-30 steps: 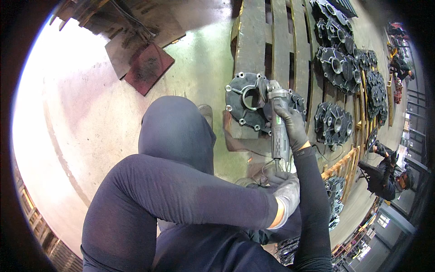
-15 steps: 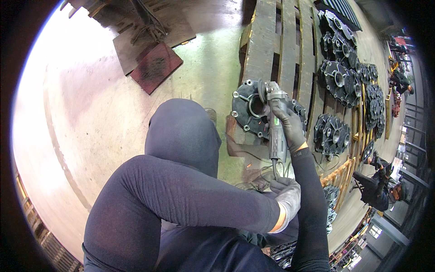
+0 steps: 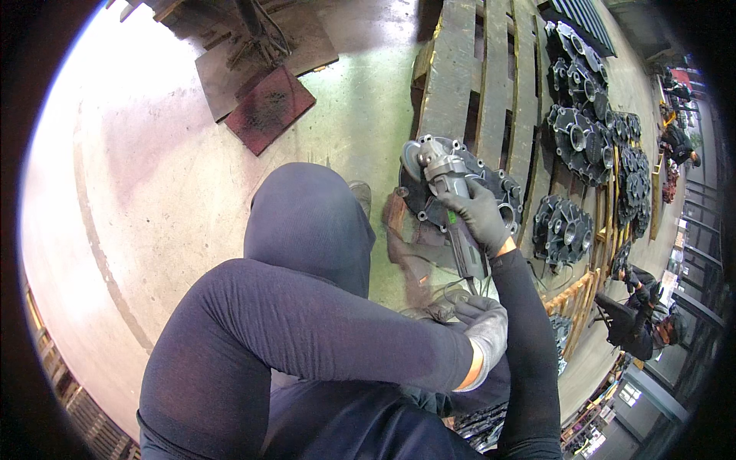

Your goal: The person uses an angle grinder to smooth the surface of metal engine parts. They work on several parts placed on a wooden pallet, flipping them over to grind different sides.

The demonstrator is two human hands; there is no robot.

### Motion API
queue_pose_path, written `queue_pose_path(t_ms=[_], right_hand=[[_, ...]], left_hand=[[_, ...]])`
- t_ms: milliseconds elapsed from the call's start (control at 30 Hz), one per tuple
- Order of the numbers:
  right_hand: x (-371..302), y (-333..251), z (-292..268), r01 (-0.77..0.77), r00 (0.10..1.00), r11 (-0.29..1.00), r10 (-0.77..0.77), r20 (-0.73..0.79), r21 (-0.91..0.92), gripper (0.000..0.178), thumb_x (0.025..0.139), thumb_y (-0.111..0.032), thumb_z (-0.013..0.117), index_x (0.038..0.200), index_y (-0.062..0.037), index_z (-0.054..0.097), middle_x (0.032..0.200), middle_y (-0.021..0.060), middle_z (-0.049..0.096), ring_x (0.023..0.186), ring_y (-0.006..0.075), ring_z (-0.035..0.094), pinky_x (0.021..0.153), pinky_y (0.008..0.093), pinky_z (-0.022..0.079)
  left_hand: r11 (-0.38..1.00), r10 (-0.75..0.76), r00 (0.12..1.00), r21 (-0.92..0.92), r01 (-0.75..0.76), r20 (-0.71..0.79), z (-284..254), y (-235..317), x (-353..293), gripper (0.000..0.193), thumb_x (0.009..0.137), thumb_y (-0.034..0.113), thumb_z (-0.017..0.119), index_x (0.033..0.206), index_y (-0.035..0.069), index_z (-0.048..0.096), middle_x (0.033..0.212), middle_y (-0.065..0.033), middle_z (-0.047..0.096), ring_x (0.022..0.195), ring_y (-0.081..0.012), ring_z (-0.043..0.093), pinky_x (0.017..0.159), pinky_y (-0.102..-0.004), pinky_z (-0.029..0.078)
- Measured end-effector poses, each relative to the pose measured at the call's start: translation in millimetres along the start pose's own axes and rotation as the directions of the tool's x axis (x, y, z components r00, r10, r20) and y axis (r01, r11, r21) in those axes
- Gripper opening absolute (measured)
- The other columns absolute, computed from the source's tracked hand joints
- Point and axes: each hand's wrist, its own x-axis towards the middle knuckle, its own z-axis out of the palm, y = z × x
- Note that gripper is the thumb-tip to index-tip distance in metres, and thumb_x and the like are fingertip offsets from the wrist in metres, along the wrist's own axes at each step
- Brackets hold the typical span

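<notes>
My right hand (image 3: pixel 479 215), in a dark glove, is closed around the body of a grey angle grinder (image 3: pixel 464 251). The grinder leans with its head up and to the left, and its disc (image 3: pixel 412 160) is over the left part of a dark round metal casting (image 3: pixel 420 202). Whether the disc touches the casting I cannot tell. Another casting (image 3: pixel 507 193) lies close by on the right, partly behind my right hand. Below the grinder's tail, my left hand (image 3: pixel 486 330), in a grey glove, has its fingers closed at the power cord (image 3: pixel 471 287).
A slatted wooden pallet (image 3: pixel 445 96) extends away beyond the castings. More castings (image 3: pixel 580 139) stand in rows to the right. A reddish square plate (image 3: pixel 270 110) lies on the floor at the far left. My bent knee (image 3: pixel 310 222) is left of the work. A person (image 3: pixel 642 316) sits at the right.
The grinder has tilted leftward, its head moving from the casting's middle opening toward the left edge. My right hand turned with it. The left hand stays nearly in place.
</notes>
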Motion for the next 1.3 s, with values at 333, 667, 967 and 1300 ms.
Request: queue_pose_path(t_ms=[333, 667, 967, 1300], right_hand=[[-70.6, -2.3, -17.2, 0.102, 0.993, 0.934, -0.115, -0.018, -0.343, 0.079, 0.084, -0.042, 0.090, 0.145, 0.0025, 0.065, 0.122, 0.0263, 0.079, 0.113, 0.0374, 0.078, 0.099, 0.0445, 0.059], [-34.9, -12.5, -19.4, 0.102, 0.973, 0.505, -0.232, -0.021, -0.857, 0.076, 0.086, -0.040, 0.082, 0.149, -0.0105, 0.052, 0.114, 0.0265, 0.076, 0.105, 0.0455, 0.076, 0.088, 0.0547, 0.060], [-65.8, 5.3, -31.8, 0.293, 0.927, 0.105, -0.274, 0.256, -0.950, 0.096, 0.086, -0.045, 0.086, 0.161, -0.0042, 0.043, 0.103, 0.0128, 0.070, 0.088, 0.0311, 0.074, 0.077, 0.0440, 0.059], [-109.2, 49.7, -58.9, 0.205, 0.930, 0.418, -0.364, 0.043, -0.885, 0.088, 0.086, -0.038, 0.086, 0.156, -0.0013, 0.048, 0.112, 0.0209, 0.074, 0.101, 0.0407, 0.074, 0.086, 0.0502, 0.059]], left_hand=[[0.983, -0.181, 0.980, -0.014, 0.181, -0.079, 10.6, 33.2, 24.1, 0.021, 0.085, 0.016, 0.074, 0.099, 0.003, 0.083, 0.084, -0.0160, 0.078, 0.072, -0.0339, 0.074, 0.065, -0.0543, 0.057], [0.994, -0.113, 0.991, -0.003, 0.113, 0.066, -7.4, 7.4, 8.0, 0.028, 0.094, 0.031, 0.066, 0.100, 0.011, 0.084, 0.090, -0.0099, 0.081, 0.077, -0.0295, 0.076, 0.074, -0.0523, 0.061], [0.992, -0.126, 0.992, -0.005, 0.126, 0.010, 11.0, 18.5, 29.8, 0.026, 0.096, 0.025, 0.064, 0.098, 0.007, 0.083, 0.085, -0.0116, 0.080, 0.071, -0.0295, 0.075, 0.073, -0.0508, 0.060], [0.976, -0.182, 0.983, -0.131, 0.176, -0.036, 11.2, 27.8, 43.2, 0.024, 0.090, 0.023, 0.069, 0.100, 0.007, 0.084, 0.085, -0.0145, 0.078, 0.075, -0.0352, 0.074, 0.070, -0.0539, 0.052]])
